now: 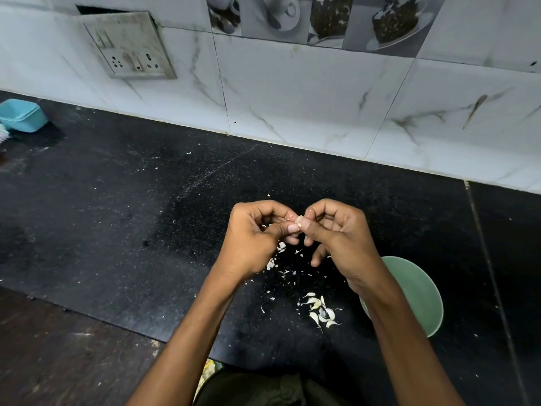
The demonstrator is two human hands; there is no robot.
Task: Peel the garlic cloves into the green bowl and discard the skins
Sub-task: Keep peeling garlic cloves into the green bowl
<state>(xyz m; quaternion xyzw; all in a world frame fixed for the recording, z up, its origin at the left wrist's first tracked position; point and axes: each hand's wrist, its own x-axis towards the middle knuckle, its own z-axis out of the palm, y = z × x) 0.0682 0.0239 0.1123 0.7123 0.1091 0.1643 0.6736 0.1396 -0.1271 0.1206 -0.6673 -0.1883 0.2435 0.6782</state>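
Both hands meet above the black counter (117, 218), fingertips together. A small pale garlic clove (299, 220) is pinched between my left hand (257, 238) and my right hand (339, 238), thumbs pressed at it. White garlic skins (320, 310) lie scattered on the counter below the hands, with smaller flakes (275, 259) under the left hand. The green bowl (418, 294) stands at the right, partly hidden by my right forearm; its contents are not visible.
A light blue plastic tub (22, 115) sits at the far left by the tiled wall. A switch and socket plate (128, 45) is on the wall. The counter's front edge runs diagonally at lower left, above a dark floor.
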